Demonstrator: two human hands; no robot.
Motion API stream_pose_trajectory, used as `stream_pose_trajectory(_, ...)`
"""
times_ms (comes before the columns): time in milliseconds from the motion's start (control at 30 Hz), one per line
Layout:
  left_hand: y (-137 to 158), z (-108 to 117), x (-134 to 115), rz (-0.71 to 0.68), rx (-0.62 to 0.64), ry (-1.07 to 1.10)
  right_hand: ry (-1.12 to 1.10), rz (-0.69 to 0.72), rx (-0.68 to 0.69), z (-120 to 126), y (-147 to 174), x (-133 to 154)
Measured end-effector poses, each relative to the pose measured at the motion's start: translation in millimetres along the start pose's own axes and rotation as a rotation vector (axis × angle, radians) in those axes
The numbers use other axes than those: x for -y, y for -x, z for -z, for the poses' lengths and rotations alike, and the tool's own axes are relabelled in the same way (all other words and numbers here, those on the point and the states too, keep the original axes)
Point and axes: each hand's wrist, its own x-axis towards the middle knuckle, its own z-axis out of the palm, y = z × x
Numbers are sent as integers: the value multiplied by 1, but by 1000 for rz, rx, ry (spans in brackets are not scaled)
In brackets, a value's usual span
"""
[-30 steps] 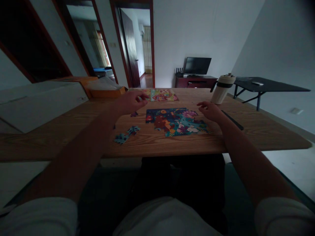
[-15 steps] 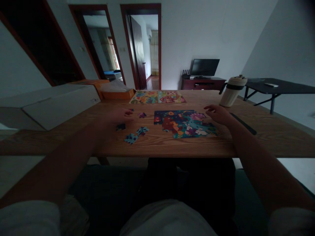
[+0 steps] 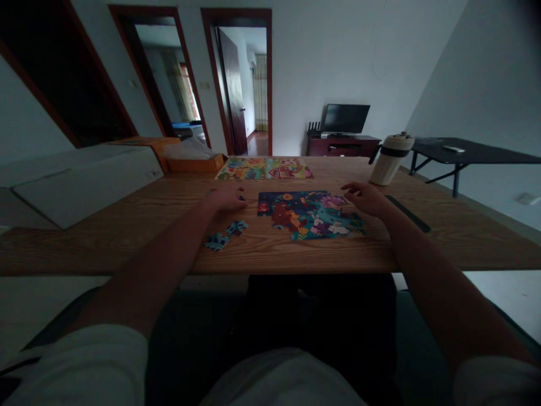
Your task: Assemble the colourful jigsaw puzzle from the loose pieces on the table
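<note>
A partly assembled jigsaw puzzle [image 3: 313, 217], dark blue and teal with white rabbits and other animals, lies flat on the wooden table. To its left, my left hand [image 3: 226, 198] is bent down at the tabletop with thumb and fingers around a small dark puzzle piece [image 3: 240, 198], mostly covered by them. Nearer to me are loose teal pieces [image 3: 217, 241], close beside another patterned one [image 3: 236, 227]. At the puzzle's upper right edge, my right hand [image 3: 364, 198] hovers or rests with fingers loosely apart and nothing visible in them; contact with the puzzle is unclear.
Two colourful picture sheets [image 3: 264, 168] lie at the table's far side. A beige tumbler [image 3: 387, 160] and a dark flat strip [image 3: 408, 213] are at the right. On the left stand a white box [image 3: 101, 180] and an orange box [image 3: 196, 164] with clear plastic.
My left hand has moved right, onto the spot where a purple piece lay, and its fingers have closed in. The view has shifted slightly; my right hand keeps its pose.
</note>
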Motion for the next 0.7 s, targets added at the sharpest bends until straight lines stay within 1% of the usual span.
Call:
stream_pose_trajectory(200, 1, -6, 10, -42, -55, -3, -5, -19, 23, 0, 1, 5)
stream_pose_trajectory(367, 3, -4, 9, -90, -69, -43, -13, -14, 53, 0, 1, 7)
stream_pose_trajectory(433, 5, -3, 8, -112, -47, -46, -7, -16, 58, 0, 1, 7)
stream_pose_trajectory(600, 14, 3, 11, -182, 76, 29, 9, -11, 51, -1, 2, 7)
stream_pose_trajectory(667, 18, 6, 9, -195, 77, 44, 2, -17, 60, -1, 2, 7)
stream_pose_trajectory(700, 19, 7, 7, -195, 49, 36, -4, -22, 66, -1, 2, 7)
